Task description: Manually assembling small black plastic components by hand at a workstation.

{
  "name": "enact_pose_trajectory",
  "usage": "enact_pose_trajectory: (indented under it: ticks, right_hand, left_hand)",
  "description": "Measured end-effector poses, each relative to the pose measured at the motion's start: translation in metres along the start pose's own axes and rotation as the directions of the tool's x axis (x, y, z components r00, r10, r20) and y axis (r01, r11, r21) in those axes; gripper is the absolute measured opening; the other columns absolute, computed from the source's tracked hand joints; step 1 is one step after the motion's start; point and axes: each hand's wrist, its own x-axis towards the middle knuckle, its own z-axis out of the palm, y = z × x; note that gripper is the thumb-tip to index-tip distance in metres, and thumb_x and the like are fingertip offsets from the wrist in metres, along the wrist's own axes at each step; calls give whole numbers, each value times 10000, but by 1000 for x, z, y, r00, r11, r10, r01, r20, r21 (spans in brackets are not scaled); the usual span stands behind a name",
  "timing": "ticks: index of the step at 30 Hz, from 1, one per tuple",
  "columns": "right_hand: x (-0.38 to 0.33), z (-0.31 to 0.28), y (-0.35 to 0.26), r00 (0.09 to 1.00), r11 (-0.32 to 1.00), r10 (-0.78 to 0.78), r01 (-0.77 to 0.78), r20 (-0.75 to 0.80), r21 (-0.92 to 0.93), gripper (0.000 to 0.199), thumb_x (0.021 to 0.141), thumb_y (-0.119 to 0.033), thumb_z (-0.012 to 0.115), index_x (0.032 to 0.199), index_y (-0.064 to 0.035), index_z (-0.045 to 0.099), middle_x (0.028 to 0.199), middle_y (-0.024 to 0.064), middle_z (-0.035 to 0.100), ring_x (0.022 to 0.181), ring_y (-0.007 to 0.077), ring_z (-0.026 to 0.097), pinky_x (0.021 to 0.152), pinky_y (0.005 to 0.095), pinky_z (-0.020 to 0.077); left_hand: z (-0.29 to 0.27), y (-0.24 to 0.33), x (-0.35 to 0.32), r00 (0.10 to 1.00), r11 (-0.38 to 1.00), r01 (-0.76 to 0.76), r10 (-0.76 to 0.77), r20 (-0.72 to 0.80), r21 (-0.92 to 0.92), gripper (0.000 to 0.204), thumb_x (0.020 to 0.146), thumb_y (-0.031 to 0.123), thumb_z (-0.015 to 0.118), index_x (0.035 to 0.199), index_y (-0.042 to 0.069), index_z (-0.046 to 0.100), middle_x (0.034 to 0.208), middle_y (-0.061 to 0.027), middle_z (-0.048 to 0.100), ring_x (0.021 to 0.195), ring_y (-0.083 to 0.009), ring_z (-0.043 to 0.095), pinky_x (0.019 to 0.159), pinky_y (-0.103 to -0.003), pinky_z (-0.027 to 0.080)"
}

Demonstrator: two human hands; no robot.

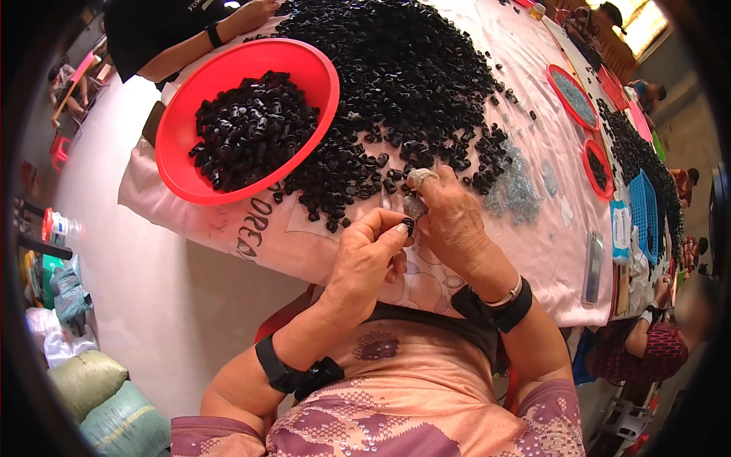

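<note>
My left hand (pixel 364 247) pinches a small black plastic piece (pixel 409 224) between thumb and fingertip, just above the near edge of the table. Close beside it, my right hand (pixel 454 221) has its fingers curled, and a pale wrap (pixel 421 177) covers one of them. Something clear (pixel 413 206) shows by those fingers, too small to make out. Beyond both hands spreads a large heap of similar black pieces (pixel 396 84). Small clear plastic bits (pixel 515 190) lie loosely piled right of my right hand.
A red basin (pixel 324 84) filled with black pieces stands at the left. Smaller red trays (pixel 552 76), a blue basket (pixel 646 217) and a phone (pixel 592 266) lie to the right. A co-worker's arm (pixel 194 47) reaches in at the far left. Sacks (pixel 126 419) sit on the floor.
</note>
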Motion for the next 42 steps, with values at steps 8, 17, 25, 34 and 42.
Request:
enact_pose_trajectory:
  ticks: [8, 17, 25, 34, 42]
  right_hand:
    - [-4, 2, 4, 994, 992, -87, 92, -60, 85, 345, 704, -66, 700, 1035, -71, 604, 947, 161, 567, 754, 349, 637, 641, 424, 533]
    - [-55, -30, 23, 999, 979, 28, -23, -19, 204, 271, 713, 4, 681, 979, -41, 652, 882, 155, 604, 742, 323, 637, 647, 404, 519]
    - [-68, -34, 28, 977, 944, 113, -48, -182, 327, 321, 699, 7, 691, 1016, -31, 664, 880, 152, 615, 749, 334, 631, 661, 392, 509]
    - [-61, -21, 9, 989, 999, -24, 20, -146, -26, 193, 709, -16, 662, 898, -55, 662, 905, 99, 598, 818, 294, 611, 674, 381, 511]
    - [-65, -16, 21, 976, 927, 76, 7, -205, 375, 230, 737, 52, 668, 950, -33, 646, 892, 98, 622, 764, 254, 647, 638, 335, 524]
  left_hand:
    - [-1, -3, 3, 1000, 1000, -12, 11, 11, 25, 100, 949, 112, 556, 1000, 32, 587, 837, -18, 621, 589, -54, 537, 488, -177, 399]
    - [-2, 3, 8, 998, 993, -24, 18, 53, 114, 110, 956, 119, 561, 1000, 24, 593, 846, -24, 622, 588, -44, 546, 487, -166, 400]
    - [-4, -1, 10, 996, 992, -33, 23, 88, 120, 118, 956, 123, 568, 1011, 20, 592, 849, -24, 620, 595, -37, 544, 493, -163, 402]
    - [-1, 0, 6, 992, 965, -64, 34, 123, 253, 132, 955, 137, 577, 1021, 27, 606, 840, -1, 615, 602, -19, 526, 499, -156, 391]
    - [3, 3, 4, 982, 918, -119, 52, 181, 380, 153, 954, 141, 580, 1050, 31, 624, 826, 28, 594, 626, -12, 515, 519, -152, 398]
